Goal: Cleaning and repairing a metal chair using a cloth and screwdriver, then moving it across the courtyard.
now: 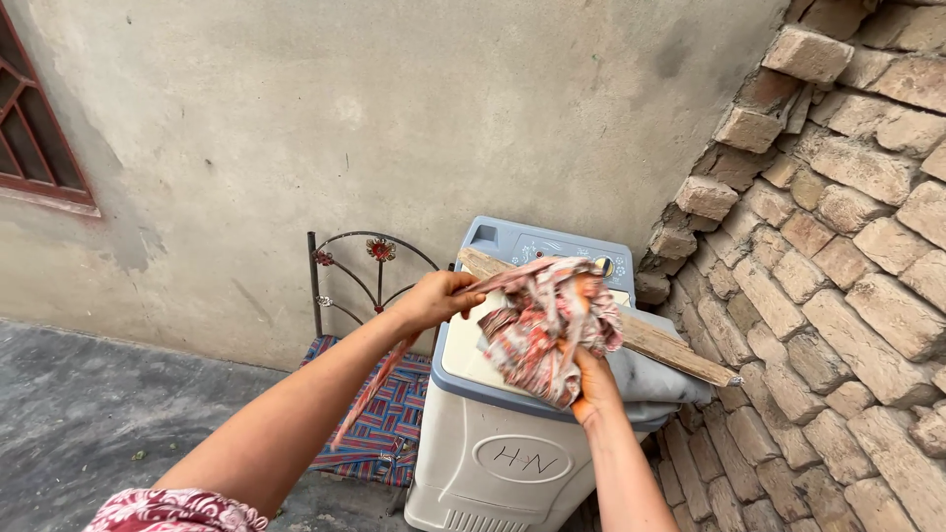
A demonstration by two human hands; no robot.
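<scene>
The left hand [434, 299] is closed tight on one end of a bunched red, white and grey flowered cloth [545, 325]. The right hand [592, 386] grips the same cloth from below, with its fingers curled into the folds. The cloth hangs between the two hands, up in the air just above the top of a pale blue and white plastic washing machine [493, 448]. A thin strip of the cloth [370, 394] dangles down under the left arm.

A long flat piece of rough wood [670, 345] lies slanted across the top of the machine, behind the cloth. A folded grey cloth [650, 379] sits on the machine's top too, on the right side, under the wood.

Just left of the machine stands a metal chair with a curly back and a red and blue woven seat [384, 414]. Behind is a grey plaster wall [394, 118]. On the right is a rough brick wall [838, 246], close beside the machine. The ground is grey concrete [89, 414].
</scene>
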